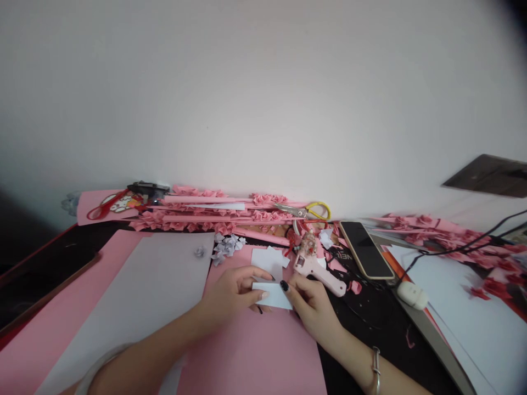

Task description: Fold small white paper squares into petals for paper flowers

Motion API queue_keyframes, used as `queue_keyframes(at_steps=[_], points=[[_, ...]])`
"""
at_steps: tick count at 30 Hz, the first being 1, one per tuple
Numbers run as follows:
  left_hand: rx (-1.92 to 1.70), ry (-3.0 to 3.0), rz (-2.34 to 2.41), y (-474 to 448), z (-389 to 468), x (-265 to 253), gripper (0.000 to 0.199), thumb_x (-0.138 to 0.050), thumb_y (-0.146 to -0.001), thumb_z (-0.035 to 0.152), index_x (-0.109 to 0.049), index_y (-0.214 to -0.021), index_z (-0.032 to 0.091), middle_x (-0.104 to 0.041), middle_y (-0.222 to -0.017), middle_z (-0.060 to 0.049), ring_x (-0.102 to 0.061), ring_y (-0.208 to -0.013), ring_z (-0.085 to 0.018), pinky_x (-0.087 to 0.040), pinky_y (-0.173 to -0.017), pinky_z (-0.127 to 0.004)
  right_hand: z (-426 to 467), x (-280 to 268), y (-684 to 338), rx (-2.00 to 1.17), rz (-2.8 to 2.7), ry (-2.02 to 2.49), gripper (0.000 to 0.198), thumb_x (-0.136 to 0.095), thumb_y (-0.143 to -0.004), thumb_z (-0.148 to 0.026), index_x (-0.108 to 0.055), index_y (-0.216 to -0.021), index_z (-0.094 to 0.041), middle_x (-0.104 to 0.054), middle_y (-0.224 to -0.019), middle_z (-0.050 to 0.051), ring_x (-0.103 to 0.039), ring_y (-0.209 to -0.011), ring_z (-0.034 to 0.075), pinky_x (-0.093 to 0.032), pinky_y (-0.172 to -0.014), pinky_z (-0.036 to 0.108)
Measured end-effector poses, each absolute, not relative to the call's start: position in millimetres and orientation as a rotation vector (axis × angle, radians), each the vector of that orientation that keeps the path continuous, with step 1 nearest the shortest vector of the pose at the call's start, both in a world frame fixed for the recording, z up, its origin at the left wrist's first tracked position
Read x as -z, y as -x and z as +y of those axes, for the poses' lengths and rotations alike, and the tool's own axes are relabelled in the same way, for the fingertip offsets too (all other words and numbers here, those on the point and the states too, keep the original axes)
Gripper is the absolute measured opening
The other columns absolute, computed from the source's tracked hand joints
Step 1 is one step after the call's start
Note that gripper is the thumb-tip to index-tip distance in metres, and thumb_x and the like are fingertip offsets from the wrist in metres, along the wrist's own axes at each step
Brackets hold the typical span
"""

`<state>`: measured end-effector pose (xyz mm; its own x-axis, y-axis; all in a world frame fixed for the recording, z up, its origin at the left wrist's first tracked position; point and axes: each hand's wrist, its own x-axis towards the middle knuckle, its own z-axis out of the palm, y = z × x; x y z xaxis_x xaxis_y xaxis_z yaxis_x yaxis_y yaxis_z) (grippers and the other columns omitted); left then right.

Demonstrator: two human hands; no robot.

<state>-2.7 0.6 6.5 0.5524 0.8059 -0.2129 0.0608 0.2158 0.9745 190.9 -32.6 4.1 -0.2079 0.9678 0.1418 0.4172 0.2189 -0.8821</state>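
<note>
Between my two hands is a small pale blue-white piece of paper [275,299], held above a pink sheet [251,351]. My left hand [241,291] pinches its left end, thumb on the near face and fingers behind. At the right end, my right hand [310,304] grips it between thumb and fingers. Another white paper piece [267,262] lies just beyond my hands. A pink glue gun [319,273] rests beside my right hand. Beyond my left hand sits a cluster of white folded paper flowers [226,247], with a single one [200,251] to its left.
Long pink paper-flower stems [206,214] lie along the wall, with yellow-handled scissors [307,210] on them. A phone [366,249] and a white earphone case [412,295] are on the right. White sheets [164,274] lie at left; more pink flowers [436,236] at far right.
</note>
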Motion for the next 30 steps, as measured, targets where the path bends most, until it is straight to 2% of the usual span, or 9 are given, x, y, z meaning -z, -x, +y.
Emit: queue_keyframes(at_steps=[5, 11, 17, 20, 23, 30], points=[[-0.619, -1.49, 0.923, 4, 0, -6, 0.015, -0.06, -0.077, 0.026, -0.069, -0.085, 0.016, -0.066, -0.073, -0.001, -0.058, -0.063, -0.013, -0.043, -0.058, -0.022, -35, -5, -190, -0.849, -1.871, 1.266, 0.033, -0.043, -0.09, -0.026, -0.041, -0.058, -0.019, -0.038, -0.052, -0.004, -0.034, -0.049, 0.01, -0.025, -0.047, 0.023], [-0.612, -1.637, 0.945, 6, 0, -7, 0.022, -0.057, -0.081, 0.032, -0.071, -0.079, 0.015, -0.06, -0.066, 0.0, -0.046, -0.058, -0.012, -0.033, -0.053, -0.021, -37, -4, -190, -0.81, -1.977, 1.234, 0.031, -0.042, -0.091, -0.022, -0.04, -0.06, -0.019, -0.034, -0.054, -0.005, -0.033, -0.049, 0.01, -0.025, -0.048, 0.023], [-0.617, -1.621, 0.956, 5, -2, -9, 0.022, -0.057, -0.079, 0.031, -0.071, -0.073, 0.015, -0.045, -0.055, 0.004, -0.034, -0.052, -0.009, -0.025, -0.049, -0.021, -40, -7, -189, -0.787, -2.038, 1.213, 0.03, -0.042, -0.09, -0.02, -0.041, -0.06, -0.019, -0.034, -0.054, -0.005, -0.033, -0.049, 0.01, -0.025, -0.048, 0.024], [-0.624, -1.622, 0.973, 5, -3, -12, 0.024, -0.058, -0.078, 0.032, -0.065, -0.063, 0.015, -0.041, -0.052, 0.004, -0.032, -0.05, -0.009, -0.024, -0.047, -0.021, -40, -8, -189, -0.788, -2.044, 1.216, 0.031, -0.042, -0.09, -0.02, -0.042, -0.06, -0.019, -0.035, -0.053, -0.005, -0.034, -0.049, 0.01, -0.025, -0.049, 0.024], [-0.618, -1.634, 0.983, 5, -4, -15, 0.03, -0.058, -0.078, 0.033, -0.053, -0.054, 0.015, -0.036, -0.05, 0.006, -0.03, -0.048, -0.008, -0.022, -0.046, -0.021, -39, -6, -188, -0.801, -2.021, 1.223, 0.032, -0.042, -0.09, -0.022, -0.042, -0.059, -0.019, -0.035, -0.053, -0.005, -0.034, -0.048, 0.01, -0.025, -0.048, 0.023], [-0.614, -1.711, 1.028, 6, -2, -14, 0.043, -0.058, -0.078, 0.039, -0.031, -0.051, 0.019, -0.027, -0.047, 0.008, -0.026, -0.046, -0.008, -0.019, -0.045, -0.022, -39, -7, -188, -0.879, -1.925, 1.232, 0.035, -0.042, -0.091, -0.026, -0.041, -0.057, -0.019, -0.037, -0.05, -0.005, -0.035, -0.047, 0.01, -0.025, -0.046, 0.023]])
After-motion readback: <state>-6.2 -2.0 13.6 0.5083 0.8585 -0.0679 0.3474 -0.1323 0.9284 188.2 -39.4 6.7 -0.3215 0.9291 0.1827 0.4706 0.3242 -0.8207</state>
